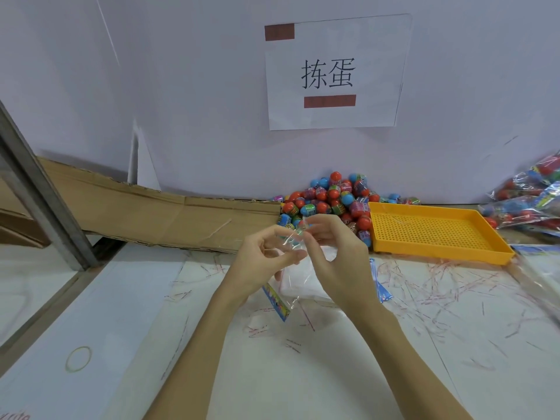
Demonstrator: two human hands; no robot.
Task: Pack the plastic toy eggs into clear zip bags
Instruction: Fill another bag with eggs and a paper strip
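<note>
Left hand (266, 259) and right hand (336, 256) both pinch a clear bag (298, 277) near the egg pile (330, 198).

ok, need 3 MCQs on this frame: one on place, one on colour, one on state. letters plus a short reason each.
1. Where is the pile of toy eggs?
A. inside the tray
B. against the wall, left of the tray
C. on the cardboard

2. What colour is the perforated tray?
A. blue
B. green
C. yellow-orange

3. What are the hands doing?
A. both pinch a clear bag
B. both lie flat on the table
C. one holds the rubber band

Key: 1 B, the eggs are heaped at the wall by the tray's left edge. 2 C, the tray's rim and floor are yellow-orange. 3 A, the left hand and right hand pinch the clear bag at its top.
</note>
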